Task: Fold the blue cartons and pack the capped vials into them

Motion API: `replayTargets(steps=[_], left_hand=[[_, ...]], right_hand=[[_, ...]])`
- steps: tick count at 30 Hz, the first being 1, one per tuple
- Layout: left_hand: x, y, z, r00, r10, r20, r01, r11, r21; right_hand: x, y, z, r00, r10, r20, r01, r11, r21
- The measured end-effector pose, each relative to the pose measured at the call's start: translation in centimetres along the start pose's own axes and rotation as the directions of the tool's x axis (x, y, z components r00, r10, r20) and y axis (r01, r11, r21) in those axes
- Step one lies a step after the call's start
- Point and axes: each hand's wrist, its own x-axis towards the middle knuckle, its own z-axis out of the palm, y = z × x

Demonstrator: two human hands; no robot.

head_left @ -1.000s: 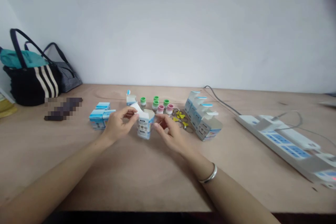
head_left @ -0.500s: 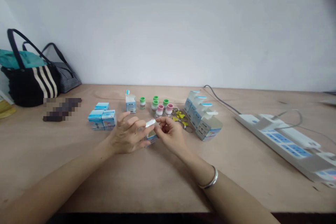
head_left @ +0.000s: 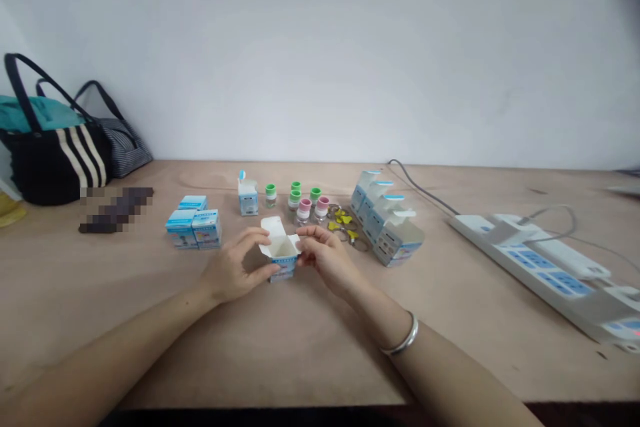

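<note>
A small blue-and-white carton (head_left: 283,265) stands in front of me with its lid raised at the back and its side flaps spread. My left hand (head_left: 231,271) grips its left side, thumb on the front and fingers by the lid. My right hand (head_left: 327,259) pinches the right side flap between thumb and fingers. Just behind are several small clear bottles, among them a pink-capped one (head_left: 303,212) and a green-capped one (head_left: 271,195). Yellow-tagged rings (head_left: 343,219) lie to their right. Whatever the carton contains is out of sight.
Closed cartons (head_left: 193,223) sit together at left, and another carton with its top up (head_left: 248,197) stands farther back. A row of opened cartons (head_left: 397,240) is at right. Beyond lies a white power strip (head_left: 530,280) with cables. Bags (head_left: 55,153) occupy the far left.
The carton's lid, earlier tilted over the top under my left fingers, now stands up at the back. My left hand has moved back to the carton's left side. My right hand stays on the right edge.
</note>
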Motion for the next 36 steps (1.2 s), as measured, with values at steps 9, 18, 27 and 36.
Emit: replayTargets(steps=[9,18,27,36], left_hand=[[-0.7,-0.1,0.3,0.964,-0.255,0.068,0.264,0.946,-0.19],[-1.0,-0.1,0.1,0.962,-0.271,0.029,0.27,0.937,-0.222],[-0.8,0.2,0.6,0.949,-0.311,0.043,0.308,0.896,-0.32],[-0.8,0.4,0.6,0.951,-0.307,0.028,0.302,0.909,-0.286]], right_hand=[[3.5,0.0,-2.7,0.775,-0.628,0.077,0.291,0.244,-0.925],[4.3,-0.6,-3.1,0.666,-0.729,0.161,0.361,0.126,-0.924],[-0.7,-2.9,-1.2,0.501,-0.835,0.228,0.773,0.314,-0.551],[-1.3,-2.6,-0.3,0.567,-0.74,0.362,0.769,0.319,-0.554]])
